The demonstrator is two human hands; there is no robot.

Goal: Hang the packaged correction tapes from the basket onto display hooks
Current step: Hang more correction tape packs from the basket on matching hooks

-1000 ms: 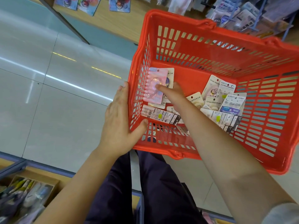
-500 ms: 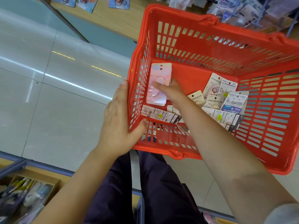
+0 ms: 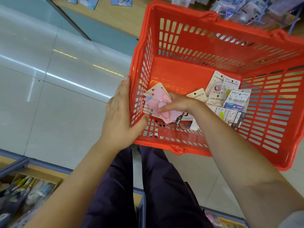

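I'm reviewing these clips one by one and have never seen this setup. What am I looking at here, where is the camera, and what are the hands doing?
There is no machine: a person works with bare hands, and the single camera sits on their head, looking down. That is why you see forearms and dark trousers below.

The left hand steadies the red basket, palm on the outside of its left wall, thumb hooked over the near corner.

The right hand reaches inside; its fingers pinch a few pink packaged correction tapes.

More packs lie loose on the basket's floor, to the right. Shelves with other packaged goods show at the top edge.
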